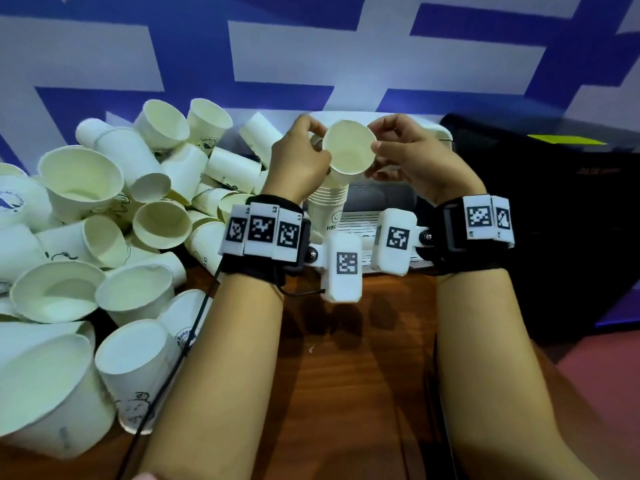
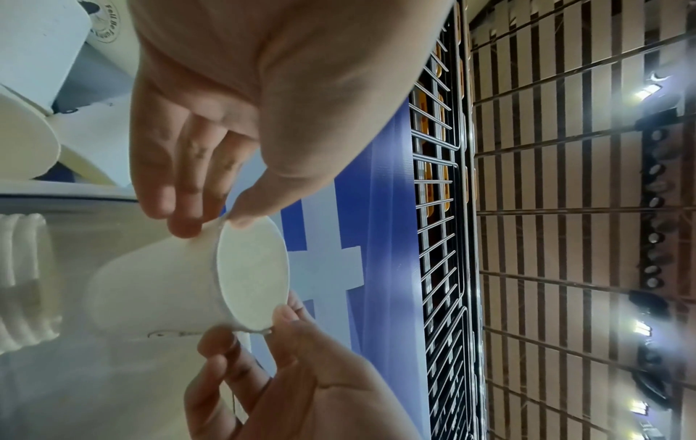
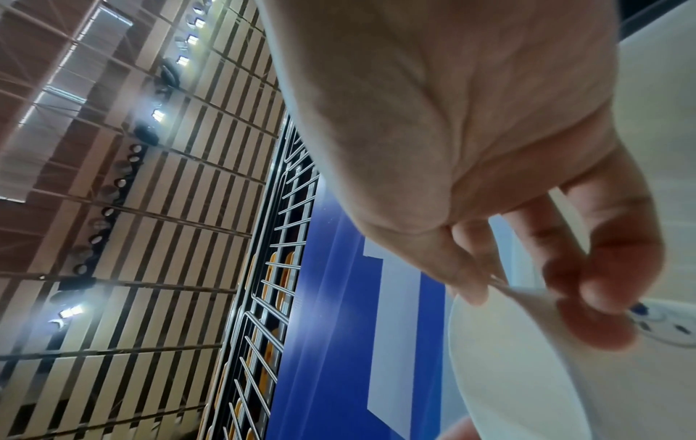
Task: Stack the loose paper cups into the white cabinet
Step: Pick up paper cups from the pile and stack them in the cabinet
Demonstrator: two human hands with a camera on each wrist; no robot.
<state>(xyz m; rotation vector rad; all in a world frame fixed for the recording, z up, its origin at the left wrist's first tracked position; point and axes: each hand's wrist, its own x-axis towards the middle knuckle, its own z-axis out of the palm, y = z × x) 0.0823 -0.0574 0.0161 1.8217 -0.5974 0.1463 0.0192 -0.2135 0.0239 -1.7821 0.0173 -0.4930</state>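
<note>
On wooden table [image 1: 363, 375]: loose paper cups [image 1: 104, 220].

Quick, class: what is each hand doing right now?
Left hand: pinching the rim of the top paper cup.
Right hand: pinching the opposite rim of the same cup.

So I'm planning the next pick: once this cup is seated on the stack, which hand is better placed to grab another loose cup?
Left. The left hand is nearest the pile of loose cups; the right hand would have to cross over.
</note>
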